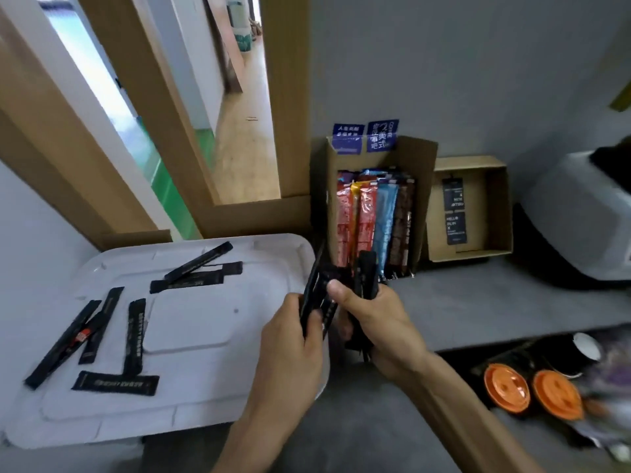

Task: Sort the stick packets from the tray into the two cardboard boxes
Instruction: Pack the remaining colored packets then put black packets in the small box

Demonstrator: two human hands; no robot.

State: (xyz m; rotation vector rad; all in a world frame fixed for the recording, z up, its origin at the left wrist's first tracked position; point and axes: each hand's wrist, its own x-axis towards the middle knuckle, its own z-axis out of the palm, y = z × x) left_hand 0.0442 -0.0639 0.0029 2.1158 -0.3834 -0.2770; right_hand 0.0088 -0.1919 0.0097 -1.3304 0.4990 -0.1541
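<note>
We are holding black stick packets (pixel 316 295) upright between both hands: our left hand (pixel 293 339) is pinching a few by their lower ends, our right hand (pixel 370 317) is closing around another bundle (pixel 366 274). More are lying scattered on the white tray (pixel 191 418) leftward. Behind are standing the taller cardboard box (pixel 421 186) of coloured sticks and the shallow cardboard box (pixel 491 213).

A plain grey wall (pixel 478 63) is seen from twelve to two o'clock. At eleven o'clock a doorway is framed by a light wooden door frame (pixel 286 97), and beyond it a pale wood floor (pixel 246 131) is lit by daylight. A grey counter (pixel 495 302) is spread at three o'clock, over a darker shelf (pixel 512 370).
</note>
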